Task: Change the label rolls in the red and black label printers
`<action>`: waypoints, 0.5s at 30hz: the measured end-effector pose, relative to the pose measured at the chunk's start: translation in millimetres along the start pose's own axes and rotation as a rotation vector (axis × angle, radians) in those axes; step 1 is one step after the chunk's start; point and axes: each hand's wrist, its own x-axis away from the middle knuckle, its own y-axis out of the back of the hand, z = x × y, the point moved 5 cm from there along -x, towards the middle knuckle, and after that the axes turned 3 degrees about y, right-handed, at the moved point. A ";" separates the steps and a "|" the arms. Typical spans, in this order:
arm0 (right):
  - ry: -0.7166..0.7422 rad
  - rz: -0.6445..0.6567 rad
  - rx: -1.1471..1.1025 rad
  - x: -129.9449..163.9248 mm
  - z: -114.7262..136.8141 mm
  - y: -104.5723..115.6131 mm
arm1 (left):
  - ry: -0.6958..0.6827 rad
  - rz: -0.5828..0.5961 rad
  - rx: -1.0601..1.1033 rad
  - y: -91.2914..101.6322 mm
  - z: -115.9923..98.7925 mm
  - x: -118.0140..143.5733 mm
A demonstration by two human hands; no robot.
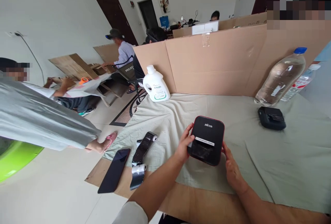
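Observation:
Both hands hold a small black label printer [208, 129] with a red rim and a paper slot across its top. My left hand [184, 144] grips its left edge, thumb on the top face. On its lower right side rests my right hand [232, 168], fingers curled against the edge. To the left lie a black-wrapped paper roll [144, 148] and a smaller roll with dark wrapping [138, 175]. Beside them is a dark phone [114, 171], screen up. A second black device [272, 118], boxy and compact, sits at the right.
A cardboard partition [214, 60] stands along the table's far side. Before it are a white detergent jug [156, 86], a large clear bottle [283, 77] with a blue cap and a smaller bottle [301, 82]. A person in a grey garment [43, 113] stands at left; others sit beyond.

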 end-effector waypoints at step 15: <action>-0.115 0.150 0.419 2.6 -16.2 -18.0 | -0.009 -0.608 -0.162 161.7 -155.8 -172.8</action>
